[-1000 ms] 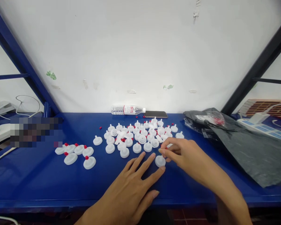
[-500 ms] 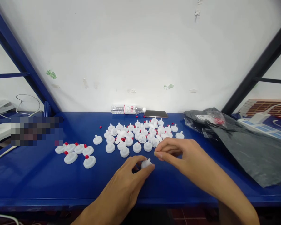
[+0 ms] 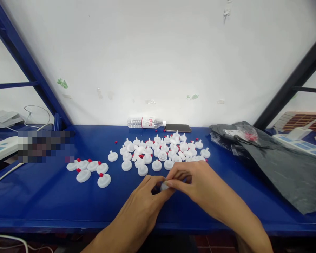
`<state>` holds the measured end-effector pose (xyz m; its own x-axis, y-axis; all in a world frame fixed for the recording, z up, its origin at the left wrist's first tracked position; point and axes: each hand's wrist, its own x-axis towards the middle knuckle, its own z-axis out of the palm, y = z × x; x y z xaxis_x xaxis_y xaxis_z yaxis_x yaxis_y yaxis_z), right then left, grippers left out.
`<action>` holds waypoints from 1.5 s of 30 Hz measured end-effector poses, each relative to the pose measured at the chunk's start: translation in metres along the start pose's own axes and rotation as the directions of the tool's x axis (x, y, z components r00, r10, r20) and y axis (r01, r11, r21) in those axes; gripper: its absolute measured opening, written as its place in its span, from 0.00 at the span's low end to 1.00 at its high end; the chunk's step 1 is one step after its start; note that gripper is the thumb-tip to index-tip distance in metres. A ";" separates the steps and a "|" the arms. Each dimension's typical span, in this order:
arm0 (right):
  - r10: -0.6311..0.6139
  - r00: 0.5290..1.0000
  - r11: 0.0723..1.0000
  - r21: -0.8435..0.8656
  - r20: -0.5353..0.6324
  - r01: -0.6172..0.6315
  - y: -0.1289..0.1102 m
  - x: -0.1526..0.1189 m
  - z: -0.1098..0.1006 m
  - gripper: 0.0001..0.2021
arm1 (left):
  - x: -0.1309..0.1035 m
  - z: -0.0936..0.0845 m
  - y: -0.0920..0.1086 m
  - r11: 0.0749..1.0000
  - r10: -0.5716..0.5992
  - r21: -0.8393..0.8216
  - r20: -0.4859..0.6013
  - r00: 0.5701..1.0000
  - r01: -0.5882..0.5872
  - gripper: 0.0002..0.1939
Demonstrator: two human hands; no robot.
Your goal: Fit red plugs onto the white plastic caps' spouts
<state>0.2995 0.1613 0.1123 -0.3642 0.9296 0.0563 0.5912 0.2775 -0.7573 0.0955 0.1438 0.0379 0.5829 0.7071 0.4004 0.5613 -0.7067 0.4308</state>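
Between the thumb and fingers of my left hand (image 3: 146,198) is a white round plastic cap with a nozzle (image 3: 163,186), held just above the blue table's near part. My right hand (image 3: 197,179) is closed in a pinch right at the top of that cap; its fingertips cover the nozzle, and whatever they grip is hidden. Beyond both hands lies a pile of similar white nozzle caps (image 3: 156,165) with small red tips (image 3: 141,156) among them. To the left, several white caps (image 3: 104,181) carry red tips on their nozzles.
A clear water bottle (image 3: 147,122) lies against the wall beside a phone (image 3: 177,128). Grey plastic bags (image 3: 274,168) cover the right side. White power strips (image 3: 300,140) sit at both sides, with cables. One loose red tip (image 3: 116,142) lies left of the pile.
My right hand has moved left and down, from apart to touching the top of the held cap. My left hand keeps its grip. The view has shifted slightly.
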 end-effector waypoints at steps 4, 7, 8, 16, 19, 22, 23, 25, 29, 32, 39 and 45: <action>0.042 0.999 0.997 -0.058 0.003 -0.042 0.002 0.003 0.007 0.06 | 0.001 -0.002 0.003 0.999 -0.035 -0.035 -0.064 0.997 0.033 0.20; 0.059 0.998 0.997 -0.059 -0.006 -0.059 0.003 0.007 0.010 0.07 | -0.001 -0.007 0.009 0.995 -0.087 -0.067 -0.192 0.978 0.075 0.12; 0.057 0.998 0.997 -0.053 -0.003 -0.057 0.003 0.008 0.010 0.06 | -0.001 -0.009 0.011 0.994 -0.091 -0.073 -0.239 0.967 0.076 0.10; -0.002 0.997 1.000 0.021 0.073 0.001 0.006 0.015 0.016 0.04 | 0.003 -0.013 0.001 0.998 -0.063 -0.023 -0.315 0.947 0.059 0.16; -0.015 0.995 0.998 0.069 0.101 0.008 0.008 0.016 0.014 0.07 | 0.002 -0.019 -0.004 0.999 -0.051 -0.013 -0.310 0.950 0.050 0.12; 0.021 0.997 0.998 0.065 0.075 -0.026 0.012 0.012 0.003 0.13 | 0.000 -0.024 -0.004 0.998 -0.061 -0.012 -0.300 0.952 0.061 0.12; 0.037 0.998 0.998 0.051 0.053 -0.040 0.014 0.010 -0.001 0.14 | 0.000 -0.025 -0.002 0.997 -0.074 -0.010 -0.300 0.951 0.074 0.14; 0.067 0.998 0.998 0.009 -0.022 -0.066 0.019 0.006 -0.011 0.13 | -0.001 -0.023 0.000 0.997 -0.077 -0.001 -0.295 0.953 0.080 0.19; 0.109 0.965 0.986 -0.101 -0.237 -0.136 0.032 0.000 -0.031 0.08 | 0.002 -0.015 -0.001 0.999 0.010 0.035 -0.263 0.965 -0.001 0.12; 0.137 0.918 0.959 -0.181 -0.373 -0.217 0.042 -0.004 -0.042 0.09 | 0.004 -0.018 -0.005 0.997 0.009 0.071 -0.273 0.962 0.011 0.10; 0.169 0.881 0.911 -0.272 -0.442 -0.311 0.062 0.004 -0.044 0.09 | -0.011 -0.075 -0.028 0.935 -0.185 0.264 -0.209 0.960 0.238 0.10; 0.182 0.902 0.910 -0.280 -0.391 -0.305 0.073 0.015 -0.036 0.07 | -0.031 -0.109 -0.062 0.802 -0.366 0.410 -0.237 0.900 0.434 0.12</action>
<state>0.3631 0.2041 0.0816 0.0603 0.9840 0.1677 0.8506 0.0372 -0.5245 -0.0220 0.1687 0.0867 0.1804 0.9012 0.3942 0.9440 -0.2712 0.1879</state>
